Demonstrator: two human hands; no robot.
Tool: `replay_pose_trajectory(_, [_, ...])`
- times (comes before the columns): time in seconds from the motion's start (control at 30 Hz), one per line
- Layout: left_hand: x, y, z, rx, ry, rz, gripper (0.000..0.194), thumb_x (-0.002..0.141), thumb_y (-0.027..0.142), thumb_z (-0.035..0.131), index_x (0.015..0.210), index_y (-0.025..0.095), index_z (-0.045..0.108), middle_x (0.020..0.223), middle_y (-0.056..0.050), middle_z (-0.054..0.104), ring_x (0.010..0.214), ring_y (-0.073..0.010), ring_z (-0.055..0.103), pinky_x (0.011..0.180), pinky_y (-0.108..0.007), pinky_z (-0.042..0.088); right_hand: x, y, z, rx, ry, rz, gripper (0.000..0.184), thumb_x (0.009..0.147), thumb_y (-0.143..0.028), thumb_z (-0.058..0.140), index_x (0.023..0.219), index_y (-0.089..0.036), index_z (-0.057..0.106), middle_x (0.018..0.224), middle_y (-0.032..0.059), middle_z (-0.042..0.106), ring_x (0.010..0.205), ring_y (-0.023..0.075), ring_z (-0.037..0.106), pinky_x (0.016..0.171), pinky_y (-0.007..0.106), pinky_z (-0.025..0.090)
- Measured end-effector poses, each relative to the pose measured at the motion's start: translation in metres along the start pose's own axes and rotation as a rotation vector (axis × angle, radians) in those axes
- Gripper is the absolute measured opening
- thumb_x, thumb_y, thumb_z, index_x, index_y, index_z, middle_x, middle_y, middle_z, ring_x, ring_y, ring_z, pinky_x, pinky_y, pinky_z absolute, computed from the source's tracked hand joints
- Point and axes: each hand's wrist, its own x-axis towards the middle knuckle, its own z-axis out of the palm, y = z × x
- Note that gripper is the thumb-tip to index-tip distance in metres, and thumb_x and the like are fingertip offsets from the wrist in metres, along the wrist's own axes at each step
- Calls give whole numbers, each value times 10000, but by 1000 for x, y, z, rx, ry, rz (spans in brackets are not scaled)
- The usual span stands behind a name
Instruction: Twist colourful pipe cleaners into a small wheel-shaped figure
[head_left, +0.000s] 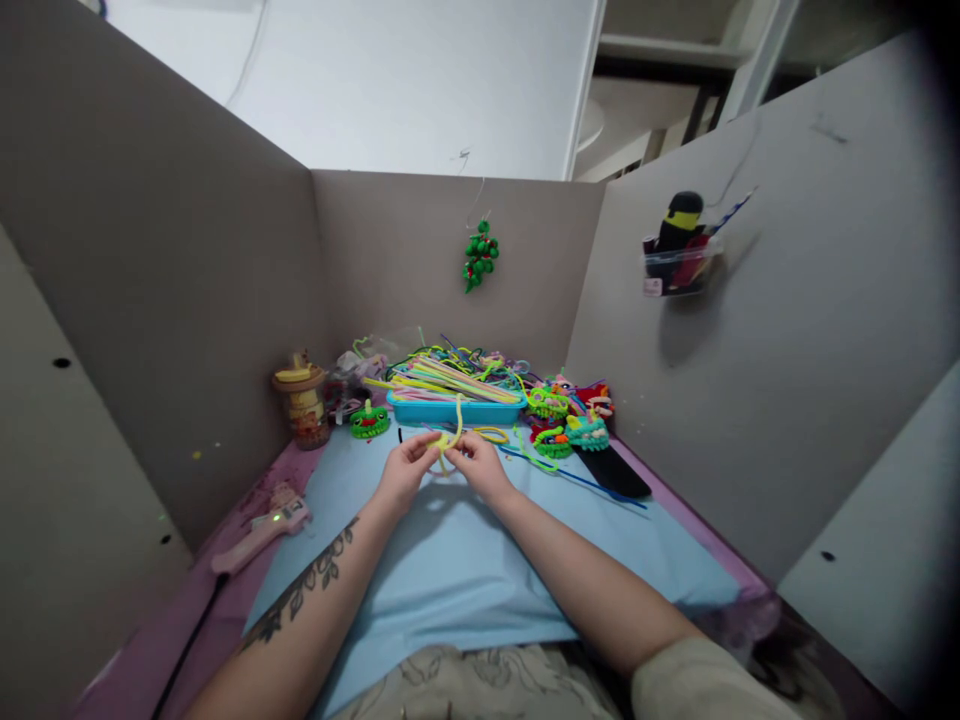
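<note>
Between my two hands is a yellow pipe cleaner [459, 415], partly bent, with one end sticking up and a loop below. My left hand [409, 465] pinches it from the left, fingers closed at the bend. From the other side my right hand [480, 465] pinches it too, fingertips nearly touching the left ones. The exact shape under the fingers is hidden. Just beyond my hands stands a blue tray [427, 411] heaped with pastel pipe cleaners [450, 380].
Finished fuzzy figures, one green [370, 421] and one teal [587, 432], flank the tray. A pink glue gun [262, 532] lies left, its cord trailing forward. A lidded cup [302, 405] stands behind it. A black phone-like slab [613, 472] lies right. Grey panels [450, 215] enclose the table.
</note>
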Motion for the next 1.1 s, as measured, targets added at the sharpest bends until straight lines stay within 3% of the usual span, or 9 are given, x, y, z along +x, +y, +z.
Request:
replay_pose_trajectory(0.27, [-3, 3, 3, 116, -11, 17, 442, 626, 381, 734, 973, 120, 657, 911, -103, 704, 799, -211, 635, 612, -259, 470, -1, 2, 1, 225, 3, 89, 212, 675, -304, 626, 546, -182, 511, 586, -45, 442, 590, 113, 414, 579, 234, 326])
replay_pose_trajectory(0.4, [-3, 2, 4, 112, -33, 34, 422, 621, 375, 737, 959, 131, 669, 896, -93, 706, 783, -203, 633, 636, -267, 471, -1, -1, 2, 305, 40, 133, 224, 656, -292, 627, 518, -181, 492, 581, -45, 435, 582, 110, 412, 568, 231, 326])
replay_pose_trajectory(0.7, [-2, 6, 3, 51, 7, 10, 449, 557, 353, 783, 930, 127, 674, 853, -92, 715, 769, -215, 645, 670, -293, 476, 3, 3, -4, 312, 1, 138, 231, 712, -399, 621, 732, -169, 622, 655, -2, 557, 612, 123, 463, 571, 229, 373])
replay_pose_trajectory(0.87, [-4, 7, 6, 40, -23, -19, 417, 551, 332, 792, 896, 129, 673, 818, -83, 715, 735, -204, 651, 663, -292, 482, 9, 5, -11, 312, -49, 123, 223, 663, -388, 677, 672, -169, 636, 667, -12, 528, 591, 107, 446, 558, 225, 354])
replay_pose_trajectory(1.1, [-8, 8, 9, -1, -64, -23, 390, 548, 307, 796, 877, 137, 676, 806, -77, 712, 743, -209, 657, 680, -304, 493, 11, 8, -5, 437, 45, 209, 227, 601, -372, 711, 617, -167, 615, 619, -25, 538, 594, 112, 470, 586, 233, 383])
